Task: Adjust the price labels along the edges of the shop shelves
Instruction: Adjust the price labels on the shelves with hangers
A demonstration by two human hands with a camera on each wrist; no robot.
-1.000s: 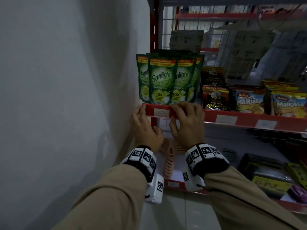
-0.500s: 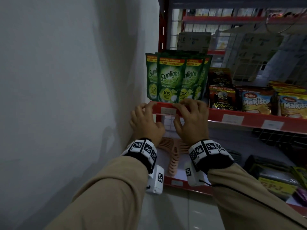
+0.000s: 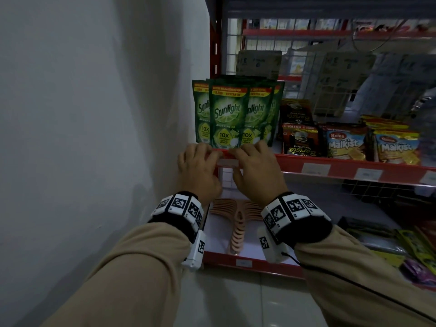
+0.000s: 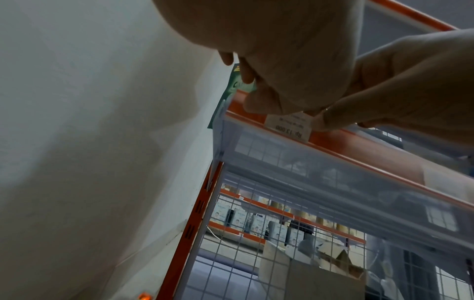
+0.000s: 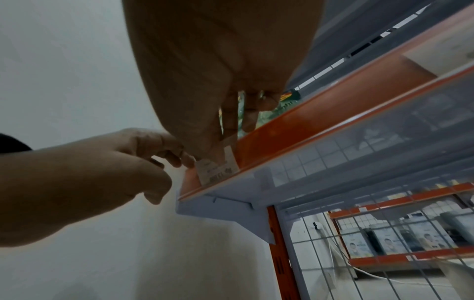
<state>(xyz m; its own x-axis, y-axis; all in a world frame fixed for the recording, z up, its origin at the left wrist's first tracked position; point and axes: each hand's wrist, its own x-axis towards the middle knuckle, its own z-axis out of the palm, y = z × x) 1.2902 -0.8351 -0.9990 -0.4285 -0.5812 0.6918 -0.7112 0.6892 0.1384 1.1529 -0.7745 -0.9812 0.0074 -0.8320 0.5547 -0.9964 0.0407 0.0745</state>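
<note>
A white price label (image 3: 227,163) sits in the red rail (image 3: 342,166) at the shelf's left end, under green Sunlight pouches (image 3: 230,114). My left hand (image 3: 200,161) and right hand (image 3: 252,161) meet at it and cover most of it. In the left wrist view the label (image 4: 287,126) reads Rp 13.000 upside down, with my left hand (image 4: 261,101) on its top edge and the right hand's thumb (image 4: 325,121) on its right edge. In the right wrist view my left hand's curled fingertips (image 5: 184,160) touch the label (image 5: 218,170) on its left edge, and right-hand fingers (image 5: 231,121) hook over the rail.
A white wall (image 3: 94,138) stands close on the left. More labels (image 3: 315,169) (image 3: 368,173) sit further right on the rail, under coffee packs (image 3: 299,140) and Malkist packs (image 3: 344,142). The lower shelf holds peach plastic pieces (image 3: 238,223) and its own label (image 3: 243,263).
Both hands have closed in on the label. One second ago they sat apart with the label showing between them; now they almost touch and hide most of it.
</note>
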